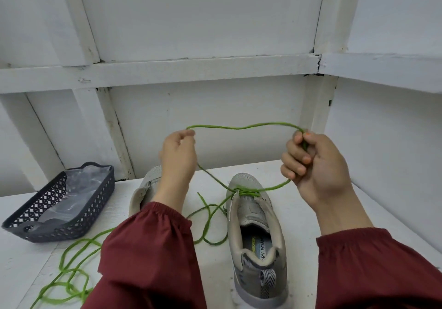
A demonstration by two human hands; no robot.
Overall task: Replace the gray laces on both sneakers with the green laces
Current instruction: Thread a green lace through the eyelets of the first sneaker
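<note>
dark basket | on white table (plastic liner inside)

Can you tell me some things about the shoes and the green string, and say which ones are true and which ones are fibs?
1. Both the left hand and the right hand hold the green lace up in the air. True.
2. The green lace goes down into the front of the gray sneaker on the right. True.
3. The dark basket sits on the right side of the table. False: it is on the left side.
4. The person's sleeves are blue. False: they are dark red.
</note>
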